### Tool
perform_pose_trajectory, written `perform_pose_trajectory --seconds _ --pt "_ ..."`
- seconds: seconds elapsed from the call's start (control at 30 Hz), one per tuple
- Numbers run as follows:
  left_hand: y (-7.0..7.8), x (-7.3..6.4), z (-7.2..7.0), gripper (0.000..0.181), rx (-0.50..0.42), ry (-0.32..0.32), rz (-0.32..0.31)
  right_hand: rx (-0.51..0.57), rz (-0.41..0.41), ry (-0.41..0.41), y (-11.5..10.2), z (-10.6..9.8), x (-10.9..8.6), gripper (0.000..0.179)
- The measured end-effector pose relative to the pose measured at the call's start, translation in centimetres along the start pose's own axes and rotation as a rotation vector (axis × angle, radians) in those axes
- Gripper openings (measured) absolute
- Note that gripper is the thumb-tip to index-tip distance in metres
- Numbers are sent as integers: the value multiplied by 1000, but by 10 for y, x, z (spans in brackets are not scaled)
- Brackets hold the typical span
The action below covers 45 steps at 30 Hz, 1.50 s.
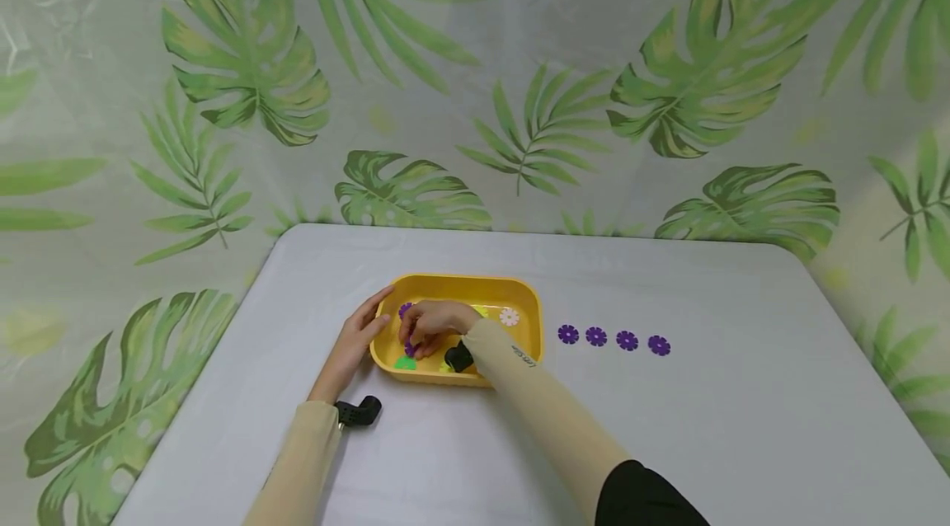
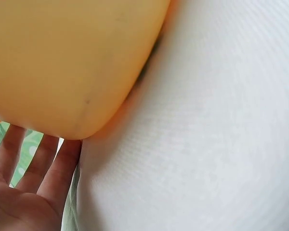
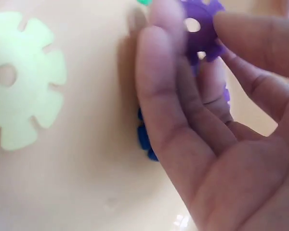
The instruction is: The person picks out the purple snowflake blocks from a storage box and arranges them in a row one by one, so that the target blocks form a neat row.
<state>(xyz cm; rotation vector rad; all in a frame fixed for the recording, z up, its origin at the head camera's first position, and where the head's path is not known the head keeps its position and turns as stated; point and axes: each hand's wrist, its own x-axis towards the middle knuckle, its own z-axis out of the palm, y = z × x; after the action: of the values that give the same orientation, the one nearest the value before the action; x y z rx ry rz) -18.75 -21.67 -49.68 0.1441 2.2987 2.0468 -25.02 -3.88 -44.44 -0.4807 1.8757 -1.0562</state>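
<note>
Leafy backdrop (image 1: 416, 122) ahead; left of my pinch, my straight-fingered left hand (image 1: 359, 339) braces the yellow tray (image 1: 475, 288). Inside it my right hand (image 1: 438, 325) pinches a purple disc (image 3: 205, 30), probably light and stiff, best held by its notched rim, with four matching discs (image 1: 591, 336) rightward.

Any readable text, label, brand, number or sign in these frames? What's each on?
Nothing reads with certainty.
Right sleeve: small dark lettering near the wrist in the head view, too small to read.
Left sleeve: faint dark mark along its edge, can't tell whether it is text.
Yellow tray and purple pieces: no text visible.
</note>
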Motion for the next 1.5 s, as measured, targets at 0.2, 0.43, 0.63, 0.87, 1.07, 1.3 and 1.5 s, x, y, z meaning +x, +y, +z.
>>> perform_pose_trajectory --seconds 0.2,0.43,0.63,0.87,1.07,1.3,1.5 --pt "0 0 1 46 19 4 -7 -25 -40 29 6 -11 -13 10" --pt "1 0 2 47 29 17 -23 51 -153 15 15 -41 -47 17" --pt "7 -2 3 47 17 8 -38 52 -231 60 29 -70 -88 17" --pt "31 -13 7 48 22 1 -48 74 -225 145 62 -102 -133 26" --pt "34 -14 7 47 24 1 -61 99 -173 247 108 -123 -172 22" --pt "31 -14 7 48 16 -5 -46 135 -137 320 173 -141 -218 25" --pt "32 -14 8 48 15 -4 -52 166 -76 402 214 -151 -258 30"
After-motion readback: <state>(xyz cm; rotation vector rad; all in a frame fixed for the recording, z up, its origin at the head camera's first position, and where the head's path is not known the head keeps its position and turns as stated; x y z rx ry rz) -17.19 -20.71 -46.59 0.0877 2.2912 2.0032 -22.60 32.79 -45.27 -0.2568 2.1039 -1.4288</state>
